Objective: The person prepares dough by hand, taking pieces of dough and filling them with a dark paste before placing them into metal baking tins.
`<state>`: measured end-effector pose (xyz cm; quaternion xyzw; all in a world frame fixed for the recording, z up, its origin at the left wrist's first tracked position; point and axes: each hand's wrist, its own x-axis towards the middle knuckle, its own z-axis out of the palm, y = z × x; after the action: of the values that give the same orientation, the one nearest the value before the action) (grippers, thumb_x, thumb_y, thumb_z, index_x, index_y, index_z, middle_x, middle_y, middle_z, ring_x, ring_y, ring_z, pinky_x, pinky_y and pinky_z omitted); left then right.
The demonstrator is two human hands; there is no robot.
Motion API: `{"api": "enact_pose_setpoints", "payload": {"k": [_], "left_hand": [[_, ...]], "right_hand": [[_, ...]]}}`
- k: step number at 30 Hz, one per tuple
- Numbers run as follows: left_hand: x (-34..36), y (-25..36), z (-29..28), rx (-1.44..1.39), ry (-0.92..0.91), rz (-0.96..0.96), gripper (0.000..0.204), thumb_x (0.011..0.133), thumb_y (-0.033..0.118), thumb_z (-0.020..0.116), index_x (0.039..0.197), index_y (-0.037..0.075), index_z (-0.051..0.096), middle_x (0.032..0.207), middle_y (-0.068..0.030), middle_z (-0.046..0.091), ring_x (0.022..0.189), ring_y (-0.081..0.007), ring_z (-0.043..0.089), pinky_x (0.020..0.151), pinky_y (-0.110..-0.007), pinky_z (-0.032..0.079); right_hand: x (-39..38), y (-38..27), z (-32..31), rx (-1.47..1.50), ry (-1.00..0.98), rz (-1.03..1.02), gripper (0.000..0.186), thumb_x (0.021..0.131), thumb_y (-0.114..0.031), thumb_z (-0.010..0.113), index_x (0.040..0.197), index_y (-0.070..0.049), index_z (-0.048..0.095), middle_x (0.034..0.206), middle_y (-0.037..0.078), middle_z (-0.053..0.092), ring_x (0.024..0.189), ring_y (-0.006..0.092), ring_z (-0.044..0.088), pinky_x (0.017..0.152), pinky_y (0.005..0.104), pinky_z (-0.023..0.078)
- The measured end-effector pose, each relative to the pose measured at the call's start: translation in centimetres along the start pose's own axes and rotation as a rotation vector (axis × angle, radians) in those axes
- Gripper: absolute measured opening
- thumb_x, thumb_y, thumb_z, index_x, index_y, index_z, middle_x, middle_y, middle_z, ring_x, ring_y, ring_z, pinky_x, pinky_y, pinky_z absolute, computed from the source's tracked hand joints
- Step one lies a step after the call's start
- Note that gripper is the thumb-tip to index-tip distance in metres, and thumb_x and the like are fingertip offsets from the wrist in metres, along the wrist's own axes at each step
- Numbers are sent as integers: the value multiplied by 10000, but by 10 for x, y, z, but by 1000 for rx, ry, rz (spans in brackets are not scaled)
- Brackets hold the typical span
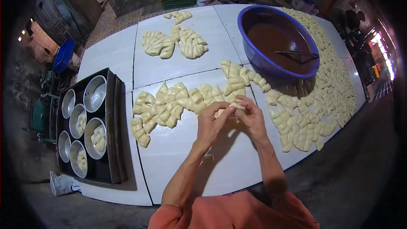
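a small piece of pale dough sits up between the fingertips of both hands, just above the table. the right hand pinches it with thumb and fingers; the left hand is closed on its other side — a two-sided hold that likely keeps something so soft steady without squashing it. the forearms reach in over a bare stretch of white table, which probably leaves elbow room.

just beyond the fingers lies a band of dough pieces, within easy reach. a wider spread of dough fills the right side, in a loose layer perhaps so the pieces stay apart. the blue basin of brown liquid stands past the right hand, a dark stick leaning in it. at left, a black tray gathers round tins — some already holding dough — presumably so they can be carried together.
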<state>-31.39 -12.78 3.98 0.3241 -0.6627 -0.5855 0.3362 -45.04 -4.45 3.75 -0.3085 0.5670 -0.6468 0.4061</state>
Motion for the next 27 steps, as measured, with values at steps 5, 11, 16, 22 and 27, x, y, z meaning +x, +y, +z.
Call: {"api": "enact_pose_setpoints", "payload": {"k": [5,11,16,22,27], "left_hand": [[-7,14,30,43,198,92,342,968,244,637,1210,3,631,1130,-141,678,1017,-238,654,915,-359,485],[-6,-9,79,-357,120,452,607,927,370,698,1352,-32,535,1229,-183,669,1093,-219,658,890,-324,530],[-9,-4,118,-615,108,288,633,842,260,811,1346,-19,548,1200,-148,681,1070,-180,643,931,-310,503],[-4,-4,112,-624,-138,-248,615,946,131,679,1476,10,391,1303,-144,599,1005,-133,640,806,-250,530],[1,-5,70,-380,-183,-284,453,994,213,616,1365,-24,511,1200,-139,648,1002,-155,647,822,-267,511]], "right_hand": [[-17,-1,-8,-16,42,-25,178,877,-18,699,1037,1,624,1063,44,615,924,114,617,782,254,530],[-31,-32,-2,495,-31,13,219,906,-71,689,1099,-27,596,1002,35,641,909,113,625,805,251,523],[-14,-42,-36,677,-90,111,225,940,-102,636,1144,-46,563,1024,40,636,942,119,624,847,267,508],[73,-83,-102,78,103,-217,172,945,-145,614,1089,-67,559,963,21,627,831,88,599,703,240,476],[157,-117,-165,-618,4,12,227,944,-213,601,1091,-41,579,942,44,644,863,141,615,761,285,494]]}}
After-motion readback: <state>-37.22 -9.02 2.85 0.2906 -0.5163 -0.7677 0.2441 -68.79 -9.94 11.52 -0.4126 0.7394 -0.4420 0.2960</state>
